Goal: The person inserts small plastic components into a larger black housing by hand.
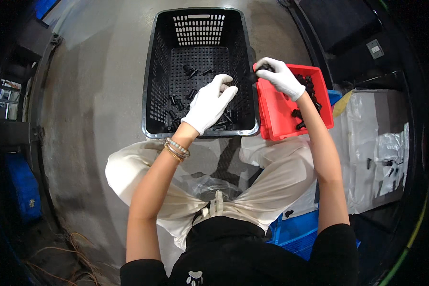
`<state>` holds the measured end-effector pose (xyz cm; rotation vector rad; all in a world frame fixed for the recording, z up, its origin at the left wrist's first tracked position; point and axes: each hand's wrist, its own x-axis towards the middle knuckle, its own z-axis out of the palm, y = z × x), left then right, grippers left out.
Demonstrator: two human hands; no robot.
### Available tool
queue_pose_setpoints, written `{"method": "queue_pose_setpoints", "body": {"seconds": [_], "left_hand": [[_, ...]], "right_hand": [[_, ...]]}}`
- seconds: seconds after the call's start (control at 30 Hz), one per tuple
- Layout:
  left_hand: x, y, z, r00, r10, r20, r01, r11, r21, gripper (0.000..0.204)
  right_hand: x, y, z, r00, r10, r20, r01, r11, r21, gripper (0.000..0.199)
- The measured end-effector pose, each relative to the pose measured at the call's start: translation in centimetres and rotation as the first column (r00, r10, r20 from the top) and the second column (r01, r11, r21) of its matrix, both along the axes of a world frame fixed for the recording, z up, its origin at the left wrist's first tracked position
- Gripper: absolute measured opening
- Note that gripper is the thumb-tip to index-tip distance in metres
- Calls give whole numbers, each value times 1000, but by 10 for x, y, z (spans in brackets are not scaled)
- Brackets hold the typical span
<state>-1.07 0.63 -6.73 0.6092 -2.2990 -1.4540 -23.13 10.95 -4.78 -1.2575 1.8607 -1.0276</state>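
Observation:
A black plastic crate (148,95) with slotted walls stands in front of me, with several small black cylindrical parts (193,72) scattered over its floor. Over the crate's near right portion hovers my left hand (209,102) in a white glove, its thumb and fingers apart and nothing visible between them. My right hand (282,78), also gloved in white, is above the left rim of a red bin (277,112). Its fingers close on a dark black part (264,68), partly hidden and blurred. More black parts (300,114) lie along the bin's right side.
Right of the bin, plastic sheeting (362,143) covers a flat surface with a few small black pieces on it. A blue container (295,229) sits by my right thigh. Orange cables (76,248) trail over the floor at lower left.

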Motion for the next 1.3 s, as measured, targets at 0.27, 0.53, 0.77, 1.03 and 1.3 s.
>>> {"method": "queue_pose_setpoints", "body": {"seconds": [0.27,0.53,0.77,1.03,1.3], "left_hand": [[-9,1,-4,996,-6,-92,2,999,-42,36],[-6,1,4,990,50,-134,-30,989,147,22],[-6,-2,2,960,257,-113,-257,966,10,19],[-16,7,5,988,110,-108,-115,993,-39,20],[-4,1,15,993,78,-88,-83,996,-46,21]], "right_hand": [[49,-15,22,982,187,3,-185,976,-118,16],[52,-12,26,957,228,181,-205,969,-139,17],[-4,-2,-6,985,20,-172,-30,998,-57,23],[-181,137,-150,811,171,-559,375,581,722,18],[-184,168,-186,991,80,-106,75,315,946,36]]}}
